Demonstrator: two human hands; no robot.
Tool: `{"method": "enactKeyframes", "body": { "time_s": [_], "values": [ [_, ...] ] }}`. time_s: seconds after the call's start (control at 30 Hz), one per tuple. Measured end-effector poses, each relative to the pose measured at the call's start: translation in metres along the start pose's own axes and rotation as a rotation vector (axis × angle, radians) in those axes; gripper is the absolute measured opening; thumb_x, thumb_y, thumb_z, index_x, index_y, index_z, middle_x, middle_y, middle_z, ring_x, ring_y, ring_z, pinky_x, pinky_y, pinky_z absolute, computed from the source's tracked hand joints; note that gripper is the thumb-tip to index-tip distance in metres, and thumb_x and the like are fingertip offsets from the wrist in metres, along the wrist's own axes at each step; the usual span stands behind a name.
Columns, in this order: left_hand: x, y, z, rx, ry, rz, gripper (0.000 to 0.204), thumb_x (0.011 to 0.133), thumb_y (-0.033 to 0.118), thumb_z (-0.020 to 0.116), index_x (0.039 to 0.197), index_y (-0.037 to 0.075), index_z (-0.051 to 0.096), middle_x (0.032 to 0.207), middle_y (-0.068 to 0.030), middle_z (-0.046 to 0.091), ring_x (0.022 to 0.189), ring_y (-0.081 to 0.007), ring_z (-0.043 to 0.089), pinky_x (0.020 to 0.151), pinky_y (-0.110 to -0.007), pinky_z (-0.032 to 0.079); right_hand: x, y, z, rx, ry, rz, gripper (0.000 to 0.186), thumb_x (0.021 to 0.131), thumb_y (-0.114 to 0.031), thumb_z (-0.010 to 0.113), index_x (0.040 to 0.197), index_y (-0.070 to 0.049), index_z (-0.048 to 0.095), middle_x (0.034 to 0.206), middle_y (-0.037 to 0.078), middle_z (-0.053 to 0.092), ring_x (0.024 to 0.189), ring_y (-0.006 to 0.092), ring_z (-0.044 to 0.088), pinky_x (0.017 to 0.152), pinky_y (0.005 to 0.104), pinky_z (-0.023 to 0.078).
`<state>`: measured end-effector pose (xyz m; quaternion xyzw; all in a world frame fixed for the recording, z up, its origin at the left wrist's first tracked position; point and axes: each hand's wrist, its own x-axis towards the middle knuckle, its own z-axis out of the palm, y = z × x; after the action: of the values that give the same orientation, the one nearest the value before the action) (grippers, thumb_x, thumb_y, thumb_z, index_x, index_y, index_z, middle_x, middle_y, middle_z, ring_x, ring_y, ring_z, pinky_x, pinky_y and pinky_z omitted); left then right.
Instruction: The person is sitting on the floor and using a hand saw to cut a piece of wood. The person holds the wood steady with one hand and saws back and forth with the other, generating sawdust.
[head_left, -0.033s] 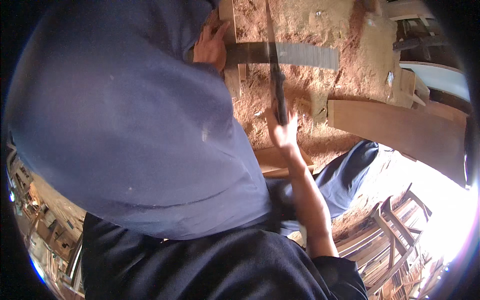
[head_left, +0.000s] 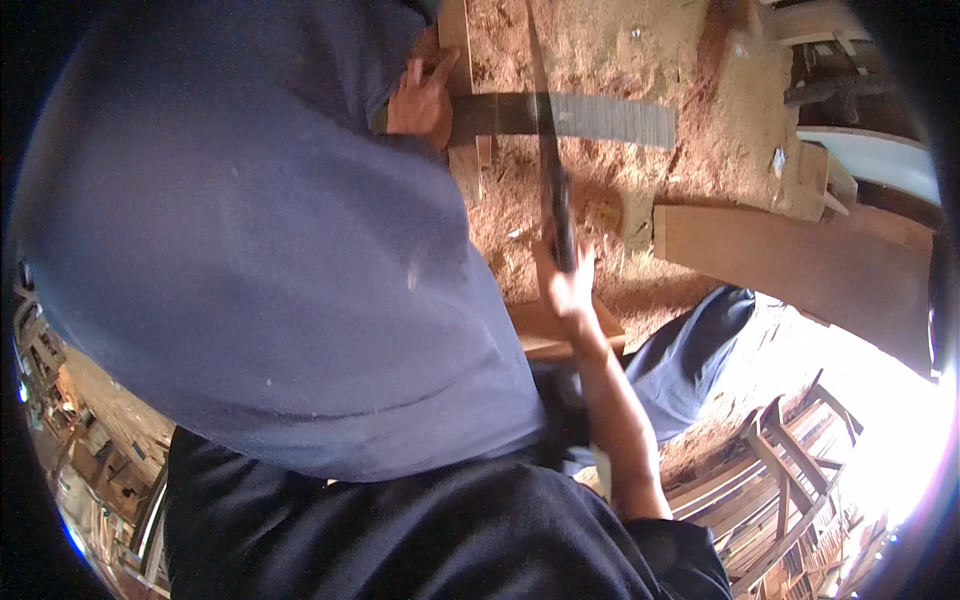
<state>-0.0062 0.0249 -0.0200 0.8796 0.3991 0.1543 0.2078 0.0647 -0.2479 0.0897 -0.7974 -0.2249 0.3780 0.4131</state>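
A handsaw (head_left: 546, 120), seen nearly edge-on, stands across a narrow grey board (head_left: 615, 120). My right hand (head_left: 567, 285) is wrapped round its dark handle, below the board in the picture. My left hand (head_left: 421, 106) lies by the board's dark left end with fingers stretched out, beside a pale upright wooden piece (head_left: 457, 70). The bent leg in blue trousers (head_left: 300, 270) hides my left forearm and part of that end. Whether the blade has cut into the board cannot be made out.
Sawdust covers the ground (head_left: 600, 60). A wide brown plank (head_left: 800, 260) lies at right, and a wooden block (head_left: 560, 325) sits under my right forearm. A slatted wooden frame (head_left: 790, 470) stands lower right. More timber pieces (head_left: 110, 470) lie lower left.
My right hand and the saw have drawn back a little, toward my body. My left hand has stayed in nearly the same place by the board.
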Motion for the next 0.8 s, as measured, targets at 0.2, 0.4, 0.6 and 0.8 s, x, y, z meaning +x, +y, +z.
{"method": "enactKeyframes", "body": {
  "time_s": [0.2, 0.4, 0.6, 0.8],
  "values": [
    [-0.004, -0.015, 0.017, 0.122, 0.01, -0.03, 0.063, 0.094, 0.004, 0.048, 0.147, 0.037, 0.039, 0.144, -0.0161, 0.041, 0.127, -0.0411, 0.049, 0.102, -0.052, 0.048, -0.012, 0.037, -0.002, -0.06, -0.031, -0.086, 0.013, 0.084, -0.009, 0.057, 0.073, -0.002, 0.054, 0.059, 0.013, 0.052, 0.05, 0.0207, 0.051, 0.05, 0.0374, 0.042],
    [0.006, -0.014, 0.032, 0.044, 0.031, -0.017, 0.062, 0.096, 0.006, 0.045, 0.146, 0.041, 0.039, 0.149, -0.0194, 0.04, 0.127, -0.0442, 0.05, 0.101, -0.054, 0.05, -0.013, 0.032, -0.019, -0.1, -0.022, -0.063, 0.021, 0.084, -0.016, 0.064, 0.07, -0.004, 0.053, 0.058, 0.001, 0.046, 0.056, 0.0097, 0.043, 0.053, 0.0329, 0.038],
    [0.002, 0.004, 0.007, -0.013, 0.044, -0.014, 0.064, 0.09, 0.007, 0.051, 0.145, 0.039, 0.042, 0.143, -0.0207, 0.045, 0.11, -0.0446, 0.061, 0.09, -0.051, 0.056, 0.005, 0.023, -0.003, -0.089, -0.019, -0.116, 0.017, 0.082, -0.011, 0.061, 0.071, -0.003, 0.049, 0.058, 0.006, 0.05, 0.051, 0.0134, 0.047, 0.048, 0.034, 0.039],
    [0.004, -0.014, 0.017, 0.065, 0.088, 0.027, 0.065, 0.09, 0.002, 0.049, 0.144, 0.037, 0.043, 0.139, -0.0185, 0.046, 0.115, -0.0413, 0.058, 0.088, -0.049, 0.057, -0.031, 0.04, -0.004, -0.077, -0.007, -0.194, 0.021, 0.083, -0.011, 0.063, 0.068, -0.004, 0.05, 0.055, 0.003, 0.047, 0.053, 0.0096, 0.045, 0.05, 0.0312, 0.038]
  ]
}}
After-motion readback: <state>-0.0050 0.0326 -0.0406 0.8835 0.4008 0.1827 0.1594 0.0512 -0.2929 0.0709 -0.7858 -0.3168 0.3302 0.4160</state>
